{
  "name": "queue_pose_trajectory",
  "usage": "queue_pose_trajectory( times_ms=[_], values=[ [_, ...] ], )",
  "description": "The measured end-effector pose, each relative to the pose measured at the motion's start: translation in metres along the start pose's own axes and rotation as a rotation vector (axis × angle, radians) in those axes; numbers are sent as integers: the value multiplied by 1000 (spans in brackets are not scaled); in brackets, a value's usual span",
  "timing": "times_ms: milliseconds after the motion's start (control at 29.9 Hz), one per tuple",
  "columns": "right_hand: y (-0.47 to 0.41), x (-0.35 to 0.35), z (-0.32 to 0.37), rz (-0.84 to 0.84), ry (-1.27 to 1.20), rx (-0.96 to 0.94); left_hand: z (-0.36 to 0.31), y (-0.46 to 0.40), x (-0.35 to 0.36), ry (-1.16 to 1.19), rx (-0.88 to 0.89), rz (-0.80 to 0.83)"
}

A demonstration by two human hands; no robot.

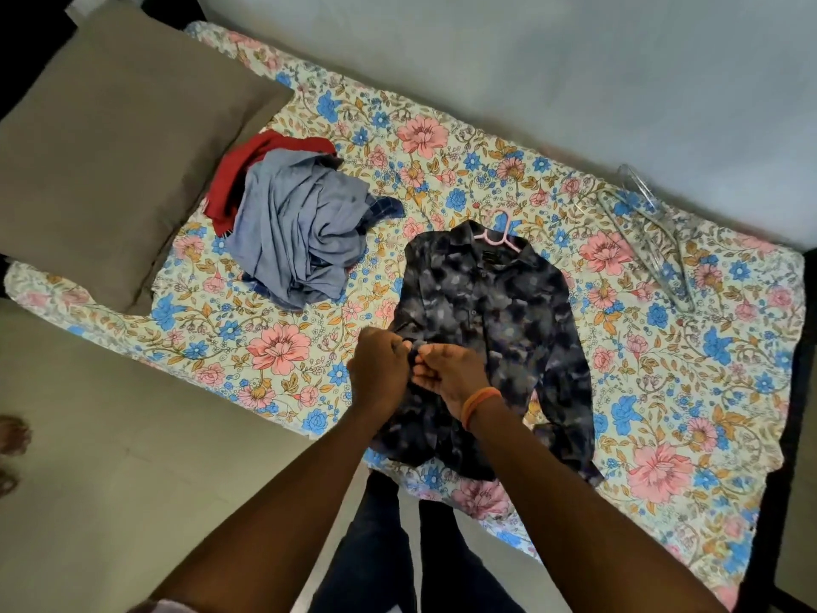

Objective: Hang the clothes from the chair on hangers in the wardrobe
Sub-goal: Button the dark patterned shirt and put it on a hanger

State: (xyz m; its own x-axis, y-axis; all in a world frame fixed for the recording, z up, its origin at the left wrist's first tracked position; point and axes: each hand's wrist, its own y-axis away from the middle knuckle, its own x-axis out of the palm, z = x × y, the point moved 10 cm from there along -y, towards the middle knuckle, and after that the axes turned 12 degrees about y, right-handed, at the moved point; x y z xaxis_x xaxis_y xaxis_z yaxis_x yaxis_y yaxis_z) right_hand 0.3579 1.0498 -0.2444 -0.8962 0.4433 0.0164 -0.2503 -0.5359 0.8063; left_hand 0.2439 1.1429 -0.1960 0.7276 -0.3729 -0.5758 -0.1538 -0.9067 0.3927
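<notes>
A dark patterned shirt (499,320) lies flat on the floral bed, with a pink hanger (499,230) inside its collar and the hook sticking out at the top. My left hand (380,369) and my right hand (451,373) meet at the shirt's front edge near the middle, both pinching the fabric there. An orange band sits on my right wrist. A pile of clothes (300,232), grey-blue over red and checked pieces, lies to the left of the shirt.
Several clear hangers (650,232) lie at the bed's right end. A brown pillow (110,148) covers the left end. The floral sheet (663,391) hangs over the near edge, by my legs. Pale floor lies at the lower left.
</notes>
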Motion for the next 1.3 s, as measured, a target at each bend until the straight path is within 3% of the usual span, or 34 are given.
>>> queue_pose_trajectory(
  times_ms=[234,334,568,736,903,1036,1137,1237,1304],
  values=[
    [-115,-47,-104,-226,148,220,120,-99,29,-425,-138,-74],
    [-126,-88,-150,-289,234,266,139,-97,51,-471,-72,-108],
    [-91,-203,-218,-503,462,264,108,8,188,-318,149,340],
    [-53,-292,-244,-687,549,308,91,74,309,-127,-20,586],
    [-17,-369,-293,-938,471,413,110,124,402,-184,-96,703],
    [-54,-381,-320,-690,498,150,126,137,443,6,-201,692],
    [-68,-381,-332,-566,510,150,148,133,465,75,-259,663],
    [-78,-373,-340,-423,405,60,142,137,465,186,-421,640],
    [-64,-370,-316,-369,247,5,130,146,470,386,-587,651]
  ],
)
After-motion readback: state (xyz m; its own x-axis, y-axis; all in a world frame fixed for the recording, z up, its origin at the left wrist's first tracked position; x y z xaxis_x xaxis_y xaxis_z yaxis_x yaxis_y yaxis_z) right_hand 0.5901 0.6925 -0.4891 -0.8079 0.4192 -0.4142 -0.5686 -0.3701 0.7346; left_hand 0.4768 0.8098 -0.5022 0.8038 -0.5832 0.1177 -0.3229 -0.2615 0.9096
